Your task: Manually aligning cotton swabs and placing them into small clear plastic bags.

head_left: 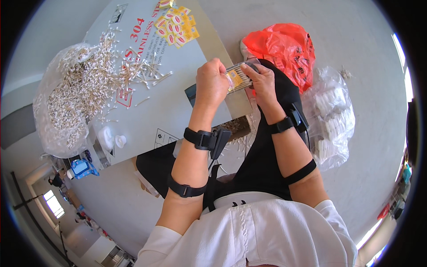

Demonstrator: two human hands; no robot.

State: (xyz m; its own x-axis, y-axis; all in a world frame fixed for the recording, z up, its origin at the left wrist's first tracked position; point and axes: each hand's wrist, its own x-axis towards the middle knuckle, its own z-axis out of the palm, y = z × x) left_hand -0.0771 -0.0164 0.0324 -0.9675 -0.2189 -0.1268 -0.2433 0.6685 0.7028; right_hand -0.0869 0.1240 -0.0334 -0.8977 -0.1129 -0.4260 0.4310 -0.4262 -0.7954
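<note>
Pack (239, 79), apparently filled, is pinched by the right hand (262, 81); what the curled left hand (211, 83) holds cannot be told; upper left, many swabs (75, 91) lie unpacked.

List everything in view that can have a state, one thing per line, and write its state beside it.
Swab packet: filled; sealed or not, unclear
Left hand: fingers curled, beside the packet; any grip hidden
Right hand: closed on the packet
Swab bag: open
Loose swabs: heaped, spilling out
Yellow cards: scattered, overlapping
Red bag: crumpled
Clear bag of white packs: bulging
</note>
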